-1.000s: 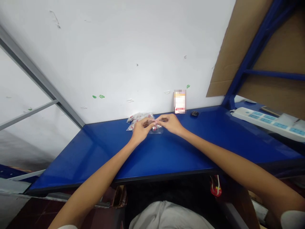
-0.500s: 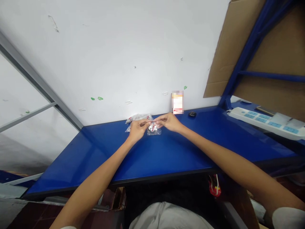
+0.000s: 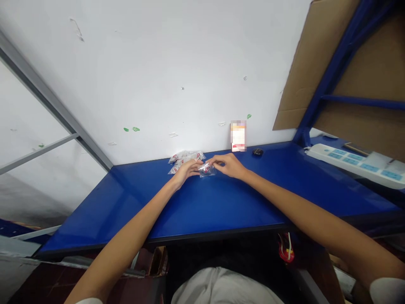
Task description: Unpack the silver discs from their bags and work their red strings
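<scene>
A small clear plastic bag (image 3: 207, 169) with a red mark and something silvery inside is held between my two hands over the blue table (image 3: 202, 207). My left hand (image 3: 187, 171) grips the bag's left side, thumb on top and fingers beneath. With thumb and forefinger pinched, my right hand (image 3: 230, 165) holds its upper right edge. Behind my left hand lies a pile of similar clear bags (image 3: 186, 157) with red marks, partly covered by that hand. What exactly is inside the bags is too small to make out.
A small upright box (image 3: 238, 136), blurred out, leans by the white wall. Right of it lies a small black object (image 3: 257, 152). A white power strip (image 3: 357, 162) stands at the right, near a blue metal frame (image 3: 329, 80) with cardboard. A grey metal frame (image 3: 57, 90) rises at left.
My left hand has turned and its fingers have shifted under the bag. The bag has tilted, and my right hand's pinch has moved along to its upper right edge. The view shifted slightly.
</scene>
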Demonstrator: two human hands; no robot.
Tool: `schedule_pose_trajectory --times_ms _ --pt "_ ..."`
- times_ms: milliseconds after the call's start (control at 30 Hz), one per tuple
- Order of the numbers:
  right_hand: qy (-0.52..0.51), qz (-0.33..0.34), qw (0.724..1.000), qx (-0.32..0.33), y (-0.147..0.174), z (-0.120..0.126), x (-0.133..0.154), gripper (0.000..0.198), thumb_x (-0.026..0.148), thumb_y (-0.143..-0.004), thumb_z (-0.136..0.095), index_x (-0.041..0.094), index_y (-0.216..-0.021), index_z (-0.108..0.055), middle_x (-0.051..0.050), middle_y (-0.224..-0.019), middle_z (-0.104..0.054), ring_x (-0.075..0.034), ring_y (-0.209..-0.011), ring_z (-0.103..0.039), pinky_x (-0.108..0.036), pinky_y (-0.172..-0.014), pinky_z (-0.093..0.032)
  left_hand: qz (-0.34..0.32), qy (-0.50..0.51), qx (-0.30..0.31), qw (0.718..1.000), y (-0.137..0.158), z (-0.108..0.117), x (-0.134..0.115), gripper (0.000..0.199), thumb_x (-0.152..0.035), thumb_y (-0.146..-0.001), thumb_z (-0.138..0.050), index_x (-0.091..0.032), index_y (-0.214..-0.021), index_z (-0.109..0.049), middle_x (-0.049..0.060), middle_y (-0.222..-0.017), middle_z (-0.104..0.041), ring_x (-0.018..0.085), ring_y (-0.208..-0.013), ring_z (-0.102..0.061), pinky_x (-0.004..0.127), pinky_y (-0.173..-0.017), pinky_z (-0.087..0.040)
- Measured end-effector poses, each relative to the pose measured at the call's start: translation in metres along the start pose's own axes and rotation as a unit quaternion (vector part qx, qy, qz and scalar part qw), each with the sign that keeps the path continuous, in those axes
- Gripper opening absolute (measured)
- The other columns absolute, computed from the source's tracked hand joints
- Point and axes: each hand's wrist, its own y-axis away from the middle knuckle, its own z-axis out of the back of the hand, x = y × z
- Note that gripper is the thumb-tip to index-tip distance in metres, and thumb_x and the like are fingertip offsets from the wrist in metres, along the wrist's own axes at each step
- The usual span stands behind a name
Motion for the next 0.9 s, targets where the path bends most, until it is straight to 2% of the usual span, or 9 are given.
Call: schedule_pose_trajectory --times_ms 67,167,233,300,400,467,567,733,900 --pt "0.016 0.014 1.0 0.001 0.0 0.0 0.002 0.025 0.019 -0.095 -0.061 0.026 -0.104 -0.083 -0.003 -0.117 -0.083 -0.024 -0.102 -0.08 -0.039 -0.096 -0.062 -0.01 -0.052 0.003 0.999 0.0 -0.002 0.001 0.047 -0.056 -0.089 -0.077 -0.016 -0.114 -0.078 0.015 -0.115 -0.079 0.028 -0.105 -0.076 0.041 -0.092 -0.062" --pt "0.021 0.02 0.999 0.019 -0.001 0.002 0.009 0.024 0.018 -0.093 -0.064 0.027 -0.103 -0.084 -0.003 -0.121 -0.082 -0.026 -0.109 -0.078 -0.042 -0.101 -0.06 -0.034 -0.111 0.006 0.993 -0.001 -0.004 0.005 0.05 -0.054 -0.082 -0.086 -0.017 -0.115 -0.077 0.01 -0.099 -0.081 0.025 -0.092 -0.077 0.039 -0.084 -0.063" --pt "-0.005 0.019 0.999 0.034 -0.002 0.004 0.015 0.023 0.021 -0.092 -0.067 0.027 -0.108 -0.083 -0.004 -0.128 -0.08 -0.026 -0.113 -0.077 -0.043 -0.104 -0.059 -0.053 -0.13 0.005 0.99 -0.003 -0.004 0.008 0.051 -0.057 -0.083 -0.085 -0.017 -0.113 -0.077 0.009 -0.093 -0.08 0.025 -0.085 -0.077 0.038 -0.078 -0.063" --pt "-0.059 -0.007 0.998 0.034 -0.003 0.005 0.018 0.028 0.027 -0.093 -0.07 0.026 -0.119 -0.079 -0.007 -0.131 -0.078 -0.024 -0.109 -0.078 -0.041 -0.1 -0.061 -0.08 -0.155 0.001 0.985 -0.003 -0.004 0.009 0.048 -0.058 -0.086 -0.081 -0.017 -0.11 -0.077 0.01 -0.095 -0.081 0.026 -0.086 -0.077 0.037 -0.076 -0.062" --pt "-0.095 -0.088 0.991 0.011 -0.004 0.001 0.015 0.038 0.037 -0.091 -0.076 0.023 -0.127 -0.074 -0.008 -0.117 -0.081 -0.019 -0.088 -0.078 -0.033 -0.083 -0.064 -0.12 -0.198 -0.023 0.972 0.0 -0.006 0.009 0.042 -0.055 -0.093 -0.074 -0.018 -0.113 -0.077 0.01 -0.099 -0.081 0.026 -0.088 -0.078 0.037 -0.078 -0.062" --pt "-0.081 -0.124 0.989 0.009 -0.005 -0.002 0.01 0.032 0.04 -0.09 -0.078 0.021 -0.116 -0.078 -0.006 -0.102 -0.083 -0.019 -0.079 -0.077 -0.031 -0.076 -0.063 -0.141 -0.223 -0.052 0.963 0.003 -0.01 0.007 0.04 -0.052 -0.095 -0.073 -0.02 -0.119 -0.076 0.009 -0.098 -0.082 0.026 -0.086 -0.078 0.037 -0.078 -0.062" --pt "-0.096 -0.134 0.986 -0.001 -0.007 -0.006 0.003 0.025 0.041 -0.09 -0.077 0.018 -0.099 -0.081 -0.006 -0.091 -0.082 -0.021 -0.078 -0.077 -0.033 -0.076 -0.062 -0.155 -0.248 -0.072 0.953 0.007 -0.014 0.002 0.036 -0.05 -0.096 -0.071 -0.022 -0.119 -0.076 0.006 -0.092 -0.082 0.025 -0.078 -0.077 0.037 -0.075 -0.062" --pt "-0.17 -0.163 0.972 -0.026 -0.01 -0.008 -0.002 0.031 0.048 -0.084 -0.083 0.017 -0.092 -0.082 -0.006 -0.082 -0.081 -0.021 -0.073 -0.076 -0.033 -0.071 -0.063 -0.16 -0.203 -0.083 0.963 0.003 -0.014 -0.002 0.035 -0.052 -0.097 -0.069 -0.02 -0.108 -0.081 0.006 -0.095 -0.081 0.025 -0.082 -0.076 0.038 -0.076 -0.064" --pt "-0.168 -0.168 0.971 -0.036 -0.01 -0.01 -0.005 0.033 0.049 -0.082 -0.085 0.019 -0.096 -0.085 -0.008 -0.093 -0.084 -0.022 -0.078 -0.077 -0.035 -0.077 -0.063 -0.122 -0.128 -0.111 0.978 0.0 -0.015 0.004 0.037 -0.054 -0.089 -0.078 -0.018 -0.097 -0.081 0.007 -0.097 -0.081 0.026 -0.089 -0.077 0.043 -0.078 -0.068"
